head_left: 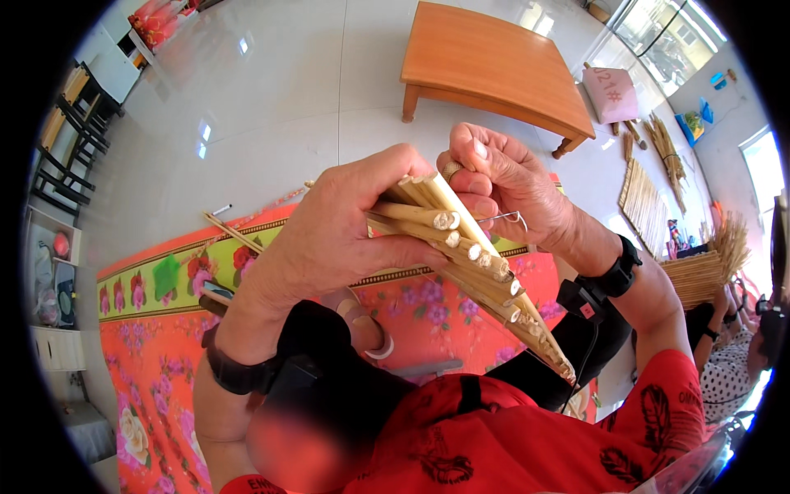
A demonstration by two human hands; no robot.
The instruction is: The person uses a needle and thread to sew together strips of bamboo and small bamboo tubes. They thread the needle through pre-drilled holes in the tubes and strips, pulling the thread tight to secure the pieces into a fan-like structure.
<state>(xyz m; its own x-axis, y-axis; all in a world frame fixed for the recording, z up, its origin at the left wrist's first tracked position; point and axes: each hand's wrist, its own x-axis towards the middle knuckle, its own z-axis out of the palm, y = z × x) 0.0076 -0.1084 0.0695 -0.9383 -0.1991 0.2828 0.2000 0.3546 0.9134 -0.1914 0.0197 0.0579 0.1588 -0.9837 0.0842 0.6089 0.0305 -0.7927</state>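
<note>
- Floral mat (148, 362) lies over pale floor (263, 107).
- Left hand (333, 218): fingers clamped around the stalk bundle (485, 281), between both hands; steady, even pressure should stop slipping.
- Right hand (514, 177): thumb and forefinger pressed together, contents unclear; the thin needle (499, 216) beneath is best kept clear of fingertips.

The only view looks down from the person's head, a bit like looking at your own lap. The left hand (325, 218) and right hand (514, 177) are near, in the middle. The red shirt (527, 449) fills the bottom. Up top, farther off, are the floor (271, 107) and a brown table (494, 62). Straight edges bend near the round rim.
</note>
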